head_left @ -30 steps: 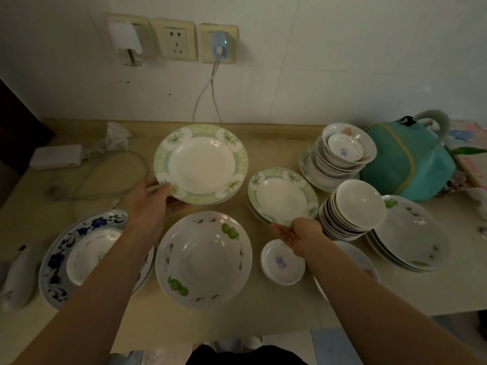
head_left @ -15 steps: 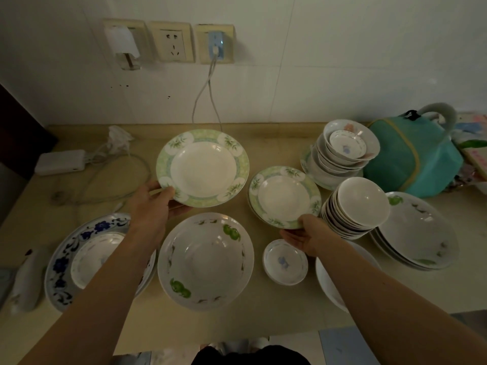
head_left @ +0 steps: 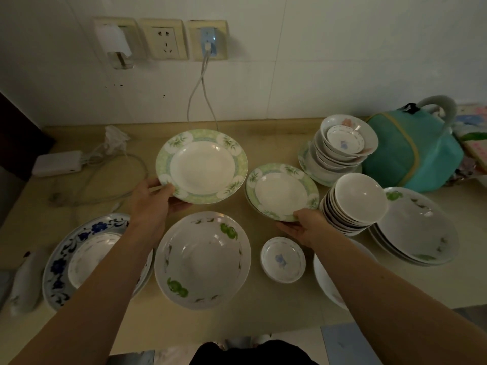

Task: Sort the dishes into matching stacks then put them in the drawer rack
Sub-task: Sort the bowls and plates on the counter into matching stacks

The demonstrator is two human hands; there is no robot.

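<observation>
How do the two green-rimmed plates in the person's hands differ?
The left plate looks larger than the right plate. The left plate is a single plate held by the left hand; the right plate tops a small stack, with at least one more rim showing beneath, gripped by the right hand. The left plate sits farther back. Both share a green patterned rim and white centre.
</observation>
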